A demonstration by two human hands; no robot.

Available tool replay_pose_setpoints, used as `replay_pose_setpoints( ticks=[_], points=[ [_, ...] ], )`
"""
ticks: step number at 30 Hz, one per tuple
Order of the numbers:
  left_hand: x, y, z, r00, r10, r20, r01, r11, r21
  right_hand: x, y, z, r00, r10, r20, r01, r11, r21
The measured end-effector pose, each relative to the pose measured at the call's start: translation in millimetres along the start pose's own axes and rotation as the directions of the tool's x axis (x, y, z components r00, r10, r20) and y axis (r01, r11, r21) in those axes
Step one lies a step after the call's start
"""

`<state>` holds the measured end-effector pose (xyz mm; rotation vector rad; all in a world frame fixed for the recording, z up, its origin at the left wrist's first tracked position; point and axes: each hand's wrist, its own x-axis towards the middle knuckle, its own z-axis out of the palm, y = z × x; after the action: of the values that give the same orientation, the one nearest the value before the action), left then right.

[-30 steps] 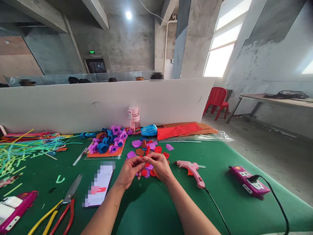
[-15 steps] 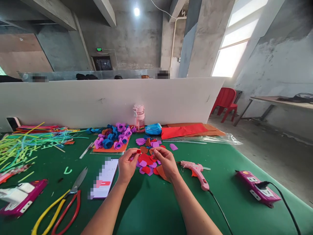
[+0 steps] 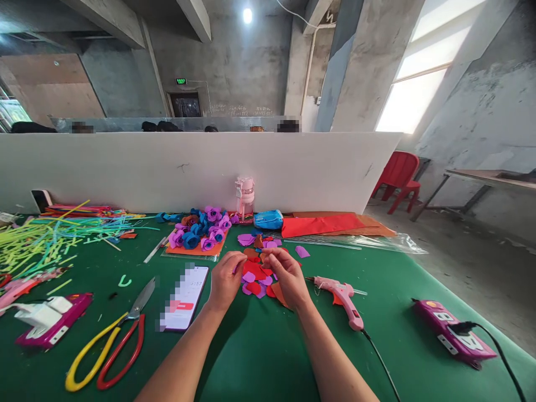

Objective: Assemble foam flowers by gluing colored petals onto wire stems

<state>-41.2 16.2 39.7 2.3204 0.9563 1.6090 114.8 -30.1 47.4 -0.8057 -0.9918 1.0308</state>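
Note:
Over a scatter of cut paper petals (image 3: 259,272) in red, purple and brown, my two hands are raised close together. My left hand (image 3: 226,281) is closed, thumb and fingers pinched; whatever it holds is hidden behind the fingers. Facing it, my right hand (image 3: 287,277) pinches at its fingertips too, and what is in them is too small to make out. A bit of blue shows by the right fingertips, though I cannot tell if it is held. To the right of that hand lies a pink glue gun (image 3: 341,296) with a cord.
Finished paper flowers (image 3: 201,229) sit behind my left hand. A phone (image 3: 186,298), large scissors (image 3: 125,329) and a purple power strip (image 3: 56,321) lie left; another power strip (image 3: 452,329) lies right. A pink bottle (image 3: 245,198) stands before the white partition (image 3: 146,167).
The small red piece seen at my left fingertips earlier is now out of sight. My left hand has turned slightly and moved right. The whole view has shifted a little.

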Motion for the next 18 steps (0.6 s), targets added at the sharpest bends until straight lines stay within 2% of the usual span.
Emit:
replay_pose_setpoints(
  ticks=[4, 11, 13, 15, 17, 18],
  points=[
    [-1, -2, -0.4, 0.999, -0.016, 0.047, 0.014, 0.999, 0.049, -1, -3, -1, 0.989, 0.105, 0.106, -0.116, 0.988, 0.105],
    [-3, -9, 0.0, 0.996, -0.019, 0.082, 0.013, 0.998, 0.065, -4, -5, 2, 0.968, 0.182, 0.174, -0.192, 0.981, 0.04],
    [-2, -7, 0.3, 0.997, -0.054, 0.064, 0.052, 0.998, 0.031, -3, -5, 0, 0.982, 0.154, 0.108, -0.163, 0.983, 0.084],
    [-1, -6, 1.1, 0.989, -0.141, 0.035, 0.142, 0.989, -0.031, 1, -3, -5, 0.993, 0.118, -0.021, -0.113, 0.979, 0.17],
    [-1, -6, 2.4, 0.956, -0.29, 0.048, 0.294, 0.945, -0.146, 6, 0, -11, 0.985, 0.101, -0.14, -0.064, 0.967, 0.245],
    [-1, -6, 3.3, 0.925, -0.371, 0.079, 0.379, 0.899, -0.22, 9, 2, -14, 0.979, 0.099, -0.179, -0.049, 0.963, 0.263]
  ],
)
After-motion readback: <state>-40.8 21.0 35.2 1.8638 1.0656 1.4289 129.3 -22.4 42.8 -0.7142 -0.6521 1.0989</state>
